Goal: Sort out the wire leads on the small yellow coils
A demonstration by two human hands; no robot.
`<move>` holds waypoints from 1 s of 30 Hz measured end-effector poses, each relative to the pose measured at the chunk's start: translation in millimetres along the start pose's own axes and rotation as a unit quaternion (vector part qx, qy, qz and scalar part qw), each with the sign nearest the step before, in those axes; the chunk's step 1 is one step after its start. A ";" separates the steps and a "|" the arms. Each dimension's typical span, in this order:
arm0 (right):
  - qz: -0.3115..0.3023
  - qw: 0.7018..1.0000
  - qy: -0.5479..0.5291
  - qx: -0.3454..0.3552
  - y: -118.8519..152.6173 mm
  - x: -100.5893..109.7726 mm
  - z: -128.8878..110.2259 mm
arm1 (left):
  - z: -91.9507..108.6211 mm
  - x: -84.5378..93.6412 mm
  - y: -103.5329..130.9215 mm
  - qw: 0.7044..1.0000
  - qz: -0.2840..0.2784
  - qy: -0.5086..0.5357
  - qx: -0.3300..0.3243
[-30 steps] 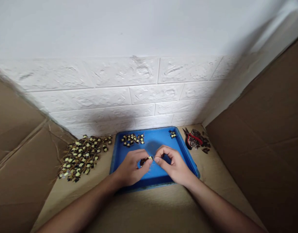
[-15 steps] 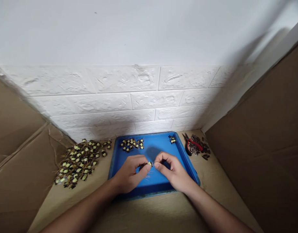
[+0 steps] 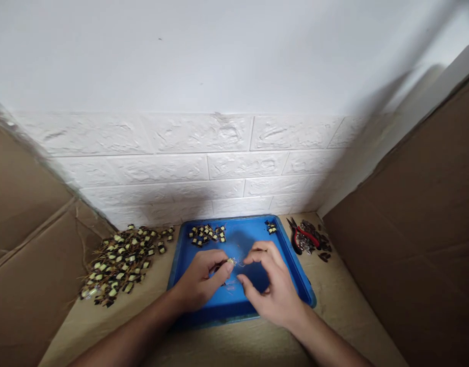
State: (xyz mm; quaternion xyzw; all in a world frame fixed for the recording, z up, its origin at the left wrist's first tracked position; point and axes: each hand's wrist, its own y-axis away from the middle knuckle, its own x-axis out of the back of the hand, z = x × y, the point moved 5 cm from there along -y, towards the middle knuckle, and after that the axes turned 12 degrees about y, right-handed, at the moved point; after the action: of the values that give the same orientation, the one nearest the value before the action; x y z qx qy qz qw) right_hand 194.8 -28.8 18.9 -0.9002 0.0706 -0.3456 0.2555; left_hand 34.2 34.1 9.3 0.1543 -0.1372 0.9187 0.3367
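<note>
Over the blue tray (image 3: 238,311), my left hand (image 3: 205,278) pinches a small yellow and black component (image 3: 231,261) between thumb and fingertips. Thin wires stick out from its right side. My right hand (image 3: 270,285) is just to the right, its thumb and fingers apart, with the fingertips near the wire ends and nothing visible between them. Several similar components (image 3: 207,234) lie at the tray's back left, and a few more (image 3: 271,227) at its back right. Fine wire bits (image 3: 230,288) are on the tray floor below the hands.
A large heap of components (image 3: 119,260) covers the table's left side. Red-handled pliers (image 3: 305,235) lie right of the tray among small clear and dark pieces (image 3: 324,244). Cardboard panels (image 3: 417,214) flank both sides; a white brick-patterned wall (image 3: 226,132) stands behind.
My right hand has opened, its thumb moving down away from the fingers. My left hand keeps its component, which has shifted slightly left. The whole view has shifted a little.
</note>
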 end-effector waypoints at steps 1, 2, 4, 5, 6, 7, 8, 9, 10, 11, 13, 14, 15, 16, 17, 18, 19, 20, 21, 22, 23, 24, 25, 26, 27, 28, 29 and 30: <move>0.006 1.000 0.017 0.005 0.7 -0.3 -0.3 | 0.2 -0.3 0.1 1.000 -0.002 0.001 -0.001; 0.013 0.999 0.030 0.008 1.2 -0.5 0.0 | 0.3 -0.5 0.2 1.000 -0.003 0.001 -0.001; 0.016 0.999 0.048 0.010 1.5 -1.5 1.7 | -0.1 -0.5 0.6 1.000 -0.002 -0.001 0.001; 0.013 0.998 0.052 0.010 1.5 -2.2 2.7 | -0.6 -0.3 0.8 1.000 -0.002 -0.002 0.003; 0.010 0.998 0.055 0.008 1.5 -2.9 3.5 | -1.1 -0.2 1.0 1.000 -0.002 -0.002 0.006; 0.007 0.998 0.057 0.006 1.5 -3.3 4.2 | -1.6 -0.2 1.2 1.000 -0.002 -0.002 0.007; 0.006 0.998 0.058 0.005 1.5 -3.6 4.5 | -1.8 -0.2 1.4 1.000 -0.003 -0.001 0.007; 0.006 0.998 0.061 0.004 1.6 -3.8 4.6 | -1.9 -0.3 1.5 1.000 -0.004 0.001 0.005; 0.005 0.998 0.062 0.005 1.7 -3.9 4.5 | -1.8 -0.3 1.6 1.000 -0.005 0.001 0.003; 0.002 0.998 0.063 0.005 1.7 -4.2 4.4 | -1.7 -0.3 1.7 1.000 -0.005 0.001 0.000; -0.004 0.999 0.053 -0.001 1.3 -4.9 5.1 | -1.3 -0.2 1.9 1.000 -0.003 -0.003 -0.005; -0.006 0.999 0.044 -0.009 0.9 -5.0 6.1 | -1.0 -0.4 2.1 1.000 -0.004 -0.004 -0.007; -0.004 0.999 0.032 -0.019 0.3 -4.7 7.2 | -0.6 -0.8 2.4 1.000 -0.008 -0.003 -0.010; -0.001 0.999 0.020 -0.031 -0.4 -4.2 8.4 | -0.2 -1.5 2.7 1.000 -0.015 0.000 -0.013; 0.002 0.999 0.010 -0.043 -1.2 -3.7 9.6 | 0.2 -2.3 3.1 1.000 -0.022 0.002 -0.016; 0.002 0.999 0.001 -0.053 -1.9 -3.4 10.5 | 0.5 -2.9 3.3 0.999 -0.028 0.003 -0.018; -0.001 0.998 -0.004 -0.063 -2.5 -3.3 11.2 | 0.5 -3.1 3.5 0.999 -0.030 0.003 -0.019; -0.008 0.997 -0.006 -0.070 -3.0 -3.6 11.5 | 0.4 -3.1 3.5 0.999 -0.029 0.002 -0.019; -0.016 0.997 -0.007 -0.076 -3.5 -4.0 11.7 | 0.2 -3.0 3.5 0.999 -0.027 0.001 -0.018; -0.022 0.996 -0.009 -0.080 -3.9 -4.4 12.0 | 0.1 -2.9 3.3 1.000 -0.025 0.002 -0.017; -0.026 0.996 -0.014 -0.085 -4.3 -4.7 12.5 | 0.0 -2.8 3.2 1.000 -0.024 0.004 -0.016; -0.027 0.995 -0.024 -0.092 -4.8 -4.7 13.3 | 0.0 -2.8 3.0 1.000 -0.024 0.006 -0.016; -0.027 0.994 -0.039 -0.100 -5.4 -4.7 14.6 | 0.2 -2.8 2.9 1.000 -0.025 0.008 -0.017; -0.031 0.992 -0.059 -0.107 -6.1 -5.1 16.0 | 0.3 -2.8 2.8 1.000 -0.025 0.007 -0.017; -0.040 0.989 -0.084 -0.114 -6.8 -5.9 17.3 | 0.6 -2.7 2.8 1.000 -0.025 0.006 -0.018; -0.055 0.985 -0.111 -0.116 -7.6 -7.4 17.9 | 0.7 -2.6 2.8 1.000 -0.024 0.004 -0.019; -0.074 0.981 -0.138 -0.116 -8.3 -9.2 18.0 | 0.8 -2.7 3.0 1.000 -0.024 0.001 -0.020; -0.093 0.975 -0.163 -0.115 -8.8 -11.1 17.6 | 0.7 -2.7 3.1 1.000 -0.023 -0.002 -0.021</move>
State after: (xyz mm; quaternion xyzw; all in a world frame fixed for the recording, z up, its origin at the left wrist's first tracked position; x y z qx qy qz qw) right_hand 197.7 -10.6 5.7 -0.9705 -0.0162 -0.2058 0.1249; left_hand 34.3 30.0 8.4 0.1525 -0.1539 0.9072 0.3608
